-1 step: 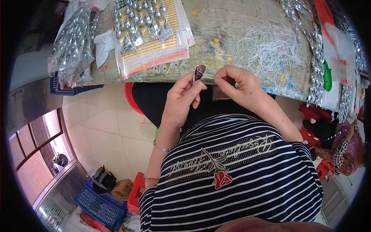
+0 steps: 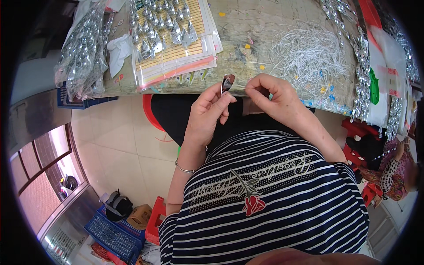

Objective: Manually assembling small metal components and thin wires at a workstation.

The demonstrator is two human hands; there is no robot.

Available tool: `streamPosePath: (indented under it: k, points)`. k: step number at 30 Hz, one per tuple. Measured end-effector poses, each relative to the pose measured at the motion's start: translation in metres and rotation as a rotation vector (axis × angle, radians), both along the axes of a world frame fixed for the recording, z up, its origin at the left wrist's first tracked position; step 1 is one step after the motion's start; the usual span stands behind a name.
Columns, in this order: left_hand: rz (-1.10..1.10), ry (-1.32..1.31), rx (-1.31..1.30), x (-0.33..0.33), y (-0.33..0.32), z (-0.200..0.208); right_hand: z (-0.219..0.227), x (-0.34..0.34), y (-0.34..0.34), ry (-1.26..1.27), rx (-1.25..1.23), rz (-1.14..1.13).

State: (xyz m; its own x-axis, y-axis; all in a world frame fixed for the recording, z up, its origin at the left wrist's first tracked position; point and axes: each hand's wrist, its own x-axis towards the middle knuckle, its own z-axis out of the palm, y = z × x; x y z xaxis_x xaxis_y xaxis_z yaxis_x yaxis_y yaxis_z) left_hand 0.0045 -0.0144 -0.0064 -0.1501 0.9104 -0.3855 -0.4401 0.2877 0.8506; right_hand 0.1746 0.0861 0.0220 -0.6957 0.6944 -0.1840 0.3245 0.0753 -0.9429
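Observation:
My left hand [image 2: 206,108] is closed, thumb and fingers pinching the lower end of a shiny teardrop-shaped metal piece [image 2: 228,83]. The piece stands upright just in front of the table edge, with dark reflections on its face. To its right, my right hand [image 2: 273,95] has thumb and forefinger pressed together. What lies in that pinch, if anything, is too fine to make out. The hands are a short gap apart. Beyond my right hand, a loose tangle of thin whitish strings [image 2: 309,51] lies on the table.
The worn table [image 2: 240,31] carries sheets with rows of silver teardrop pieces [image 2: 165,24]. A clear bag of similar pieces [image 2: 84,53] hangs over its left edge. Silver strands [image 2: 361,75] and a green tool [image 2: 374,86] are at right. Blue baskets [image 2: 112,236] stand lower left.
A thin pale line across the metal piece no longer shows, and the reflections on its face have shifted. Both hands are almost still.

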Motion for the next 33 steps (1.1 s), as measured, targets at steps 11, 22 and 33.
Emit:
streamPosePath:
  k: [11, 22, 33]
  points:
    - [0.010, -0.006, -0.005, 0.000, 0.001, 0.000, 0.002, 0.002, 0.001, 0.022, -0.131, -0.100]
    - [0.004, -0.006, -0.005, 0.000, -0.002, -0.003, -0.006, 0.002, 0.006, 0.023, -0.050, -0.147]
    - [-0.003, 0.005, -0.014, 0.000, -0.002, -0.002, -0.009, -0.001, 0.005, 0.011, 0.107, -0.128]
